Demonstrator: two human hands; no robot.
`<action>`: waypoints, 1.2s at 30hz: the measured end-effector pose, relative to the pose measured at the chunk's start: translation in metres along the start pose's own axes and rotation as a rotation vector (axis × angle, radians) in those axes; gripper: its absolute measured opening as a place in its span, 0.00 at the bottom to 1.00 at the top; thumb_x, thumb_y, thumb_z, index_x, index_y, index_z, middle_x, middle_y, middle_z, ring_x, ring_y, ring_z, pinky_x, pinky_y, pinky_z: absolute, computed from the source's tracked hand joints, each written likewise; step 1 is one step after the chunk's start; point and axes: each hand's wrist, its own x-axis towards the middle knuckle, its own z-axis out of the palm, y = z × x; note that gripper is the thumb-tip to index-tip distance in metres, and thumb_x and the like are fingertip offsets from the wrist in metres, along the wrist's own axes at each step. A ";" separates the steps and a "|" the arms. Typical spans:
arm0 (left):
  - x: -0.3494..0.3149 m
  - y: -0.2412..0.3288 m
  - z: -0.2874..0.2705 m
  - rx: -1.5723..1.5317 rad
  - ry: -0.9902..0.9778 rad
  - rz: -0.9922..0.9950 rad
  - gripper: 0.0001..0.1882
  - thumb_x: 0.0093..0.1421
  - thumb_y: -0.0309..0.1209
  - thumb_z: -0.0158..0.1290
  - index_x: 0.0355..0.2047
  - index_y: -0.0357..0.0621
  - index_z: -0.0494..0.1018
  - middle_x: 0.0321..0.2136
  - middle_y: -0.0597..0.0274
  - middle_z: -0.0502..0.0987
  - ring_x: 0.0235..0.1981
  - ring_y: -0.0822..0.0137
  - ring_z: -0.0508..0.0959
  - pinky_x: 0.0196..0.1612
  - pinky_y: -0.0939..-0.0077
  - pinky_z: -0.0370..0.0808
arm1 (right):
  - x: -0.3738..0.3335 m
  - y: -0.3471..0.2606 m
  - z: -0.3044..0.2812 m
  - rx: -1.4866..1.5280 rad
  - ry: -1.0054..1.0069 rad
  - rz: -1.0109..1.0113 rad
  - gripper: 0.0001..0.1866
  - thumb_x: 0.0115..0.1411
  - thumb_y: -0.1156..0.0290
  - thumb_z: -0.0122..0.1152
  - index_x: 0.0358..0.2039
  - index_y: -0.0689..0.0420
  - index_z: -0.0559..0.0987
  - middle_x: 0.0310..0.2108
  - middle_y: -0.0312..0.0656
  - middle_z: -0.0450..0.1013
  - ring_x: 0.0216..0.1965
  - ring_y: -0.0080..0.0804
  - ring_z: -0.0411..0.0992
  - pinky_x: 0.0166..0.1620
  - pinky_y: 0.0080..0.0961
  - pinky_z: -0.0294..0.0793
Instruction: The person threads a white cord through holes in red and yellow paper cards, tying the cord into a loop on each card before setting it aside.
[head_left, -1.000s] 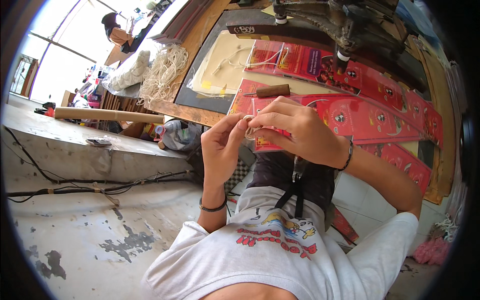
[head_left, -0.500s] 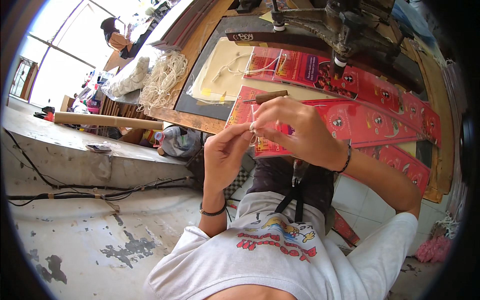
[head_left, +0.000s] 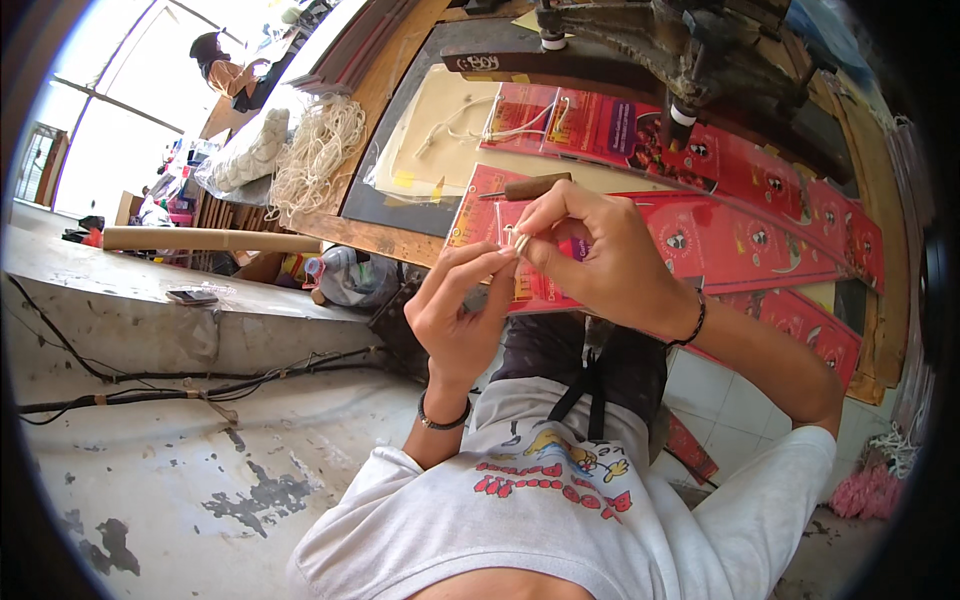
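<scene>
My left hand (head_left: 455, 312) and my right hand (head_left: 612, 252) meet over a red printed laminated sheet (head_left: 474, 212) at the near edge of the work table. Between their pinched fingertips is a small looped white cord (head_left: 512, 236); both hands grip it, though its ends are partly hidden by the fingers. Just beyond my right fingers lies an awl (head_left: 540, 186) with a wooden handle. Farther back, more red laminated sheets (head_left: 600, 130) overlap, and a loose white cord (head_left: 455, 130) trails from their left end.
A heavy dark metal press (head_left: 640, 45) stands over the table's back. Tangled white cord (head_left: 318, 150) hangs at the table's left corner, near a cardboard tube (head_left: 210, 239) and a plastic bottle (head_left: 335, 262). At the far left sits another person (head_left: 230, 75).
Both hands have shifted slightly, still pinching the cord. My left fingers have spread a little, and the cord loop has moved up between my right fingers.
</scene>
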 end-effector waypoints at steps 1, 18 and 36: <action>-0.001 0.001 0.001 0.021 0.007 0.036 0.10 0.53 0.17 0.63 0.36 0.37 0.80 0.32 0.54 0.82 0.31 0.67 0.82 0.34 0.79 0.76 | -0.001 0.002 0.000 -0.013 0.008 0.010 0.04 0.60 0.82 0.61 0.36 0.65 0.77 0.35 0.41 0.77 0.38 0.20 0.77 0.42 0.21 0.79; 0.011 0.004 -0.026 -0.333 -0.266 -0.458 0.07 0.62 0.21 0.58 0.39 0.29 0.80 0.34 0.58 0.82 0.35 0.76 0.79 0.38 0.84 0.76 | 0.002 0.005 -0.007 -0.320 -0.086 -0.370 0.04 0.55 0.76 0.69 0.30 0.56 0.81 0.31 0.38 0.79 0.35 0.33 0.77 0.38 0.27 0.77; 0.005 -0.005 -0.019 -0.275 -0.191 -0.306 0.05 0.62 0.22 0.58 0.37 0.33 0.77 0.31 0.59 0.80 0.32 0.74 0.78 0.37 0.81 0.74 | 0.000 0.006 0.005 -0.087 -0.090 -0.099 0.11 0.63 0.63 0.61 0.35 0.59 0.82 0.33 0.43 0.78 0.38 0.41 0.76 0.42 0.35 0.75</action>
